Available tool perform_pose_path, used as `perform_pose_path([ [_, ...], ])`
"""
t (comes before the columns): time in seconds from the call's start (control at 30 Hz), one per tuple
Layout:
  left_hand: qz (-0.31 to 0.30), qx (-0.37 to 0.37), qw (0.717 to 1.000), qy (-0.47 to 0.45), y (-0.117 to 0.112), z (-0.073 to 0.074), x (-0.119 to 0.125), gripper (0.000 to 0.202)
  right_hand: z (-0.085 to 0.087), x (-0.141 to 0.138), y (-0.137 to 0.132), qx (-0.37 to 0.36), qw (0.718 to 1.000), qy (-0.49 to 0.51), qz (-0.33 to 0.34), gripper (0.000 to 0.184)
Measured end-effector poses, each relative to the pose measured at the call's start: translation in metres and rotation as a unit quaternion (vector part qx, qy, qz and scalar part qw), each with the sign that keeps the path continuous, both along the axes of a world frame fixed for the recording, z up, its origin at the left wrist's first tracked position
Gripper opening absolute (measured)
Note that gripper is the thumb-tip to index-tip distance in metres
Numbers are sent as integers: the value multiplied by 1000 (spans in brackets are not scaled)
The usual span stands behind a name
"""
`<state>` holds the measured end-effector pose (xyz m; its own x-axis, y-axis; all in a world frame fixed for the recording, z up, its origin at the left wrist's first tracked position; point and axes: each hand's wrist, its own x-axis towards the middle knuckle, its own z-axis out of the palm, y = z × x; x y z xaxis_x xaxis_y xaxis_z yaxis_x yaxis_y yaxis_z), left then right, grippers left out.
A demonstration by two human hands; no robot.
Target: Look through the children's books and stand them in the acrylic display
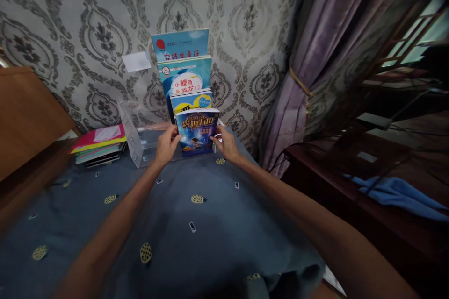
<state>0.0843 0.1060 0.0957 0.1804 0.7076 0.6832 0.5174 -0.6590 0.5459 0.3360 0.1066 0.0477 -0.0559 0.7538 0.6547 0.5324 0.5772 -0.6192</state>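
Two bare hands: the left hand (166, 145) and right hand (226, 145) stand apart at mid-frame, clamped on opposite side edges of one book, thumbs forward, most fingers hidden behind.
Dark blue paperback with gold title lettering (197, 136): roughly upright at the centre, cover towards me; I can't tell whether its lower edge bears on anything.
Grip step: I read this as steadying or positioning that front book; the next move, I judge, calls for both hands travelling together, cover kept level.
Books behind: a tall light-blue book (180, 39), a teal book (184, 67) and a blue-and-yellow book (191, 100) rise in steps towards upper centre, close enough that I'd mind my hidden fingertips.
Transparent plastic rack (132, 138): its end panel stands left of the left hand, an edge to avoid, with a pink-topped stack of folders (100, 142) beyond.
Grey damask wallpaper (242, 9): limits reach at the back.
Blue-grey printed cloth (217, 215): spreads towards the lower frame, my best room for drawing back.
Mauve curtain (305, 74): hangs at upper right, well apart from the right hand.
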Motion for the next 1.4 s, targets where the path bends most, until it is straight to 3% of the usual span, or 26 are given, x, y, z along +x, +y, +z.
perform_pose_path([
  [0.3,43,-35,997,50,0,-23,-6,7,-17,-5,3,2,999,-17,-35,28],
  [0.43,72,-46,995,57,-3,-29,-5,16,-21,-12,1,12,998,8,-64,33],
  [0.6,88,-49,993,59,-3,-27,5,33,-20,-23,-4,33,991,56,-121,47],
  [0.8,121,-42,986,108,-5,-23,14,8,-17,-36,-1,21,991,48,-123,51],
  [1.1,156,-70,973,157,-8,-17,18,10,-19,-46,1,25,985,59,-161,50],
  [1.4,107,-66,986,110,-6,-22,13,27,-20,-40,-3,-5,989,67,-132,54],
])
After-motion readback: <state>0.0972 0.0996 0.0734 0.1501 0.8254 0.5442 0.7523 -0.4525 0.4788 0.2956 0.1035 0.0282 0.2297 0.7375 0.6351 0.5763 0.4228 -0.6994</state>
